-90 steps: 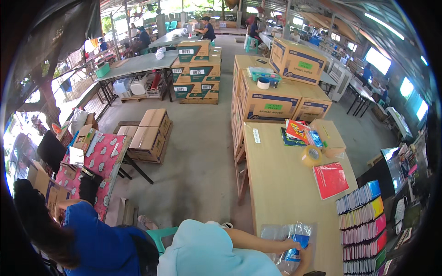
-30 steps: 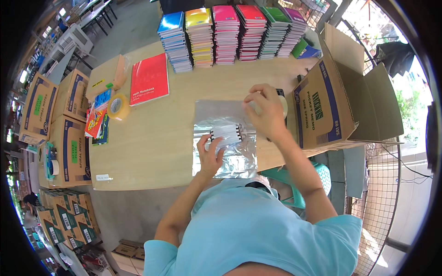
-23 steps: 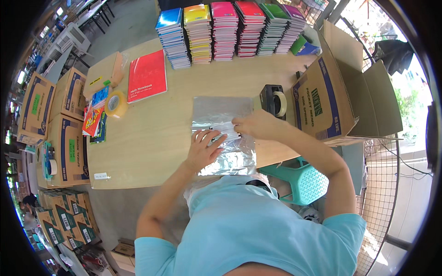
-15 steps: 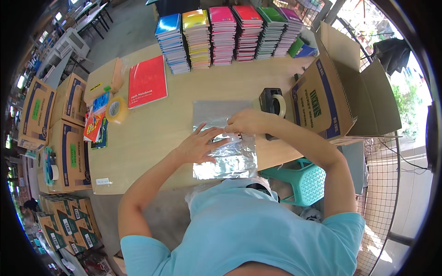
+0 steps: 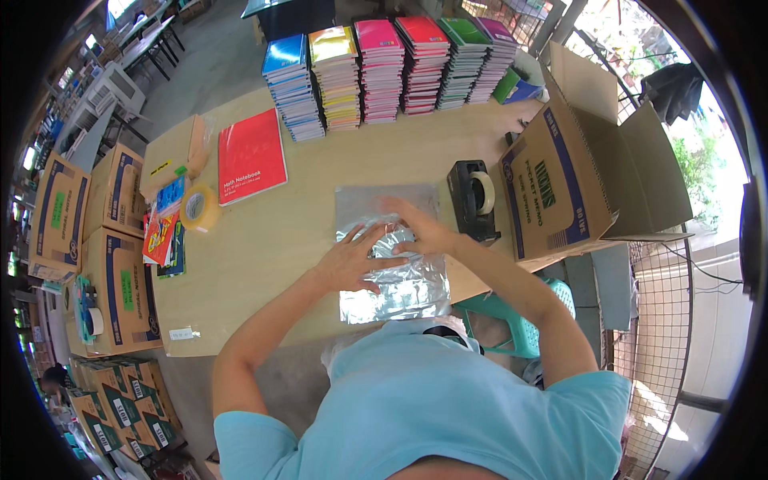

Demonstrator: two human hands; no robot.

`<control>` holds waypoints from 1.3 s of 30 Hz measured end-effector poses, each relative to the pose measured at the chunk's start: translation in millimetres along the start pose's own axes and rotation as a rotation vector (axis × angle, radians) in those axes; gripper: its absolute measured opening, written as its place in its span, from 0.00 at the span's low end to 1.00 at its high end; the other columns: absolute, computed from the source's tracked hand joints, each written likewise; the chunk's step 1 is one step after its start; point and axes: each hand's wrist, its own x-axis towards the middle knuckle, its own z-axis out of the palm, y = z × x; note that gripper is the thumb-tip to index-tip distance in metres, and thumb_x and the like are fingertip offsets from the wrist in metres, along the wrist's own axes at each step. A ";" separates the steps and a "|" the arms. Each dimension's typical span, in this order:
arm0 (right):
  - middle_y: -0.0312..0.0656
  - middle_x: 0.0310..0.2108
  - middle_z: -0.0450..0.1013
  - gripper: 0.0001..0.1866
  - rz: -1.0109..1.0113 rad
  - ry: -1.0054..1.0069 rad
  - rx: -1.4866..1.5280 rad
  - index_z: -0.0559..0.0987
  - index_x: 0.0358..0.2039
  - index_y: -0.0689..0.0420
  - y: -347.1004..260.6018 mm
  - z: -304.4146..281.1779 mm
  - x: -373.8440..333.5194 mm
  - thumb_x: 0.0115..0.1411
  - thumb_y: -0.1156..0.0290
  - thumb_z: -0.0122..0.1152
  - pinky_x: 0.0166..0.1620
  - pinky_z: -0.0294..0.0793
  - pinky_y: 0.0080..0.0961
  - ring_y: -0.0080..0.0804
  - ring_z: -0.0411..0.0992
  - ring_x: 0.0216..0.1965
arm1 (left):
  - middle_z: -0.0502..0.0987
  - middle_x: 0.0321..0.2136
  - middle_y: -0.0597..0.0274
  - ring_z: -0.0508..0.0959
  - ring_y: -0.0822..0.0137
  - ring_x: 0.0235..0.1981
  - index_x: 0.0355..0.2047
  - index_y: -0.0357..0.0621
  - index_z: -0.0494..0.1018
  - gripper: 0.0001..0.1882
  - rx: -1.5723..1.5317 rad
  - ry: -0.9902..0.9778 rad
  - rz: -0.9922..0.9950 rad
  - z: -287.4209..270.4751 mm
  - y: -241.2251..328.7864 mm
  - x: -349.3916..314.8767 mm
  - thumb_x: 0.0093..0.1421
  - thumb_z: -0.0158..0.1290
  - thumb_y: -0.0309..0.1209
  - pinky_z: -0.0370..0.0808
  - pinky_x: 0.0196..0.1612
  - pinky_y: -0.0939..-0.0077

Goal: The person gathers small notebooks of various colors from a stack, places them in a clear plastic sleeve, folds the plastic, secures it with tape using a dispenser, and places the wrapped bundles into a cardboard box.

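Observation:
A shiny, see-through plastic sheet or bag (image 5: 392, 306) lies on the table in front of me, glaring with reflected light. My left hand (image 5: 356, 260) rests on it palm down, fingers spread. Beside it, over the upper part of the plastic, is my right hand (image 5: 420, 228). Its thumb and fingers are apart, the fingertips slightly blurred, and nothing shows between them. The hands partly cover a small patch on the plastic that I cannot make out. Just right of my right hand stands a black tape dispenser (image 5: 472, 208) with a roll of tape.
Stacks of coloured notebooks (image 5: 380, 76) line the far edge. A red notebook (image 5: 251, 156) lies at left, near a clear tape roll (image 5: 198, 206) and small colourful packets (image 5: 162, 240). An open carton (image 5: 552, 184) stands at right, above a green stool (image 5: 524, 332). Closed cartons (image 5: 120, 288) are stacked at left.
My right hand has opened from a pinch beside the left fingertips and its fingers have spread over the plastic. My left hand stays on the plastic. The whole view has shifted slightly.

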 end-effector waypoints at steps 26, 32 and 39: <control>0.51 0.60 0.60 0.55 0.173 0.041 0.198 0.54 0.70 0.46 25.9 10.0 -10.1 0.44 0.61 0.76 0.60 0.65 0.40 0.44 0.60 0.60 | 0.63 0.57 0.54 0.65 0.56 0.58 0.52 0.50 0.72 0.27 -0.079 0.653 -0.271 29.0 54.8 10.2 0.49 0.61 0.26 0.60 0.59 0.46; 0.50 0.59 0.61 0.54 0.174 0.119 0.196 0.55 0.70 0.46 30.5 9.5 -22.2 0.44 0.64 0.76 0.58 0.66 0.38 0.41 0.63 0.58 | 0.53 0.63 0.44 0.53 0.49 0.65 0.39 0.54 0.80 0.16 -0.516 0.980 -0.140 -9.6 65.2 -7.9 0.52 0.64 0.43 0.48 0.65 0.42; 0.48 0.58 0.61 0.54 0.209 0.067 0.245 0.56 0.69 0.41 14.0 10.4 -11.1 0.43 0.64 0.76 0.56 0.69 0.37 0.45 0.65 0.53 | 0.50 0.63 0.42 0.53 0.43 0.65 0.45 0.52 0.77 0.30 0.020 0.622 -0.377 64.4 41.3 -9.3 0.40 0.71 0.46 0.54 0.64 0.46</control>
